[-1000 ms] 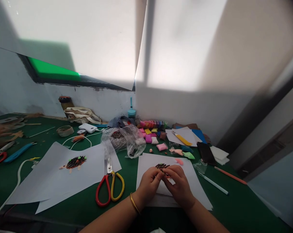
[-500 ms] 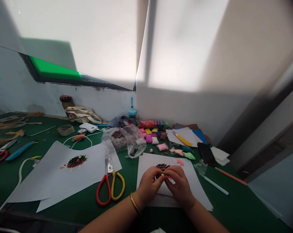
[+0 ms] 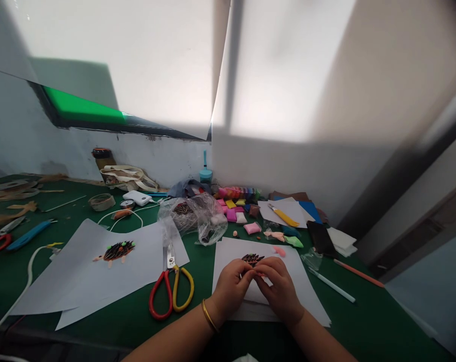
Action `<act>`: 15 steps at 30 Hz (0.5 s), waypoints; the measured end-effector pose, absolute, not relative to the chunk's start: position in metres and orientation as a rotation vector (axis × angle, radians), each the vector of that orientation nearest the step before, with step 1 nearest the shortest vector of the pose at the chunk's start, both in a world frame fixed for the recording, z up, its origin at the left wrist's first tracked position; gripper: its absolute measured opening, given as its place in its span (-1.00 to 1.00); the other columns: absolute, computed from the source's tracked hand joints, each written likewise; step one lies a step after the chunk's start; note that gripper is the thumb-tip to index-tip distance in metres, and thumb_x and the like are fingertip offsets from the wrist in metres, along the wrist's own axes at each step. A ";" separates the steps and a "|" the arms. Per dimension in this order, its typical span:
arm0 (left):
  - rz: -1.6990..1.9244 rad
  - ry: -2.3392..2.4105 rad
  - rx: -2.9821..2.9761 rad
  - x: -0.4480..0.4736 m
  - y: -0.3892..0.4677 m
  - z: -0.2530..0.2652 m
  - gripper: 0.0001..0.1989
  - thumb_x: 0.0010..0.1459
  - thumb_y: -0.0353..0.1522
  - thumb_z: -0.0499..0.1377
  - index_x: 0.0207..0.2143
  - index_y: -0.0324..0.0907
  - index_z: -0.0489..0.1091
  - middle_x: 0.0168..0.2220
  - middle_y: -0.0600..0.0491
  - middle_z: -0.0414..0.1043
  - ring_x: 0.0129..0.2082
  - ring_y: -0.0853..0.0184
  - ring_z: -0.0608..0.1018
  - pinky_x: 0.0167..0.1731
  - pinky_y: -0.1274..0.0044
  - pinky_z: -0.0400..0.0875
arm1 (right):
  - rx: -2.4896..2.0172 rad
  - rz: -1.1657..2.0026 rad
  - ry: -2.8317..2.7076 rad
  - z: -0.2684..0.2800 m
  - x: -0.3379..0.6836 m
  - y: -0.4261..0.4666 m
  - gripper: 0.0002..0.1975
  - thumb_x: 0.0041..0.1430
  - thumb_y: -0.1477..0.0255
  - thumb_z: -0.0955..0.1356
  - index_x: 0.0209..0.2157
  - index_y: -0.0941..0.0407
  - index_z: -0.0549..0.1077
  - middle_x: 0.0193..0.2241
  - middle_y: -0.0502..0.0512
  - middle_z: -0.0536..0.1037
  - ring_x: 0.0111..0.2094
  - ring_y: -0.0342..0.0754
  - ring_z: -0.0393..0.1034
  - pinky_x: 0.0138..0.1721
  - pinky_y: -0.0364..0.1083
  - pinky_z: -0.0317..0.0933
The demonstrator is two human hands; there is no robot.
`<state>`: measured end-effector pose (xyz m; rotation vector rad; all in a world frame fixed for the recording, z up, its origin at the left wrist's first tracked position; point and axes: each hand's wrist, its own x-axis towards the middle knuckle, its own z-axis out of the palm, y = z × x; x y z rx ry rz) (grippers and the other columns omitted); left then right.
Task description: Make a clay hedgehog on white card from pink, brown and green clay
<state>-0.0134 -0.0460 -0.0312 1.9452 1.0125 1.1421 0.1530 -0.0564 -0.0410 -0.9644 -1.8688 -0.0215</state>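
Note:
My left hand (image 3: 232, 284) and my right hand (image 3: 281, 287) meet fingertip to fingertip above a stack of white paper (image 3: 305, 291). Both are closed in a pinch; the small piece of light-green clay seen at their tips a moment ago is now hidden by the fingers. Just behind the fingers, a hedgehog figure with dark spines (image 3: 251, 258) and green dots lies on the paper, partly covered by my hands. A bit of pink clay (image 3: 279, 251) rests near the sheet's top edge. Something pinkish shows under my right fingers, too little to name.
To the left, a finished-looking hedgehog (image 3: 119, 251) lies on white sheets (image 3: 137, 274), with scissors (image 3: 171, 286) beside them. Behind are a plastic bag (image 3: 198, 216), clay packets (image 3: 252, 228) and a yellow cutter (image 3: 284, 217). Pens (image 3: 333, 285) lie at the right.
The fingertips have closed together over the green clay, which was visible between them before. Otherwise the hands and the things on the table stay in place.

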 end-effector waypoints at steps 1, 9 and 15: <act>1.143 1.011 1.948 -0.013 -0.046 -0.032 -0.72 0.22 -0.21 0.01 -0.35 -0.17 0.43 -0.35 0.03 0.41 -0.31 0.33 0.41 -0.27 0.50 0.26 | -0.963 -0.021 -1.874 -0.041 0.153 -0.057 -0.81 0.10 0.48 0.35 -0.21 0.02 0.45 -0.28 0.10 0.48 -0.21 0.01 0.36 -0.18 0.08 0.29; 1.114 1.022 1.963 -0.013 -0.046 -0.034 -0.69 0.20 -0.19 0.03 -0.39 -0.18 0.44 -0.41 0.04 0.40 -0.36 0.34 0.40 -0.32 0.51 0.26 | -0.943 -0.021 -1.893 -0.043 0.153 -0.055 -0.81 0.09 0.51 0.36 -0.22 0.02 0.45 -0.29 0.09 0.48 -0.21 0.00 0.35 -0.19 0.07 0.30; 1.148 0.932 1.739 -0.010 -0.046 -0.028 -0.78 0.16 -0.28 0.09 -0.23 -0.14 0.48 -0.26 0.01 0.48 -0.25 0.31 0.45 -0.20 0.48 0.32 | -0.965 -0.035 -1.886 -0.039 0.153 -0.062 -0.66 0.13 0.48 0.29 -0.03 0.03 0.35 -0.11 0.17 0.44 -0.05 0.08 0.31 -0.05 0.18 0.25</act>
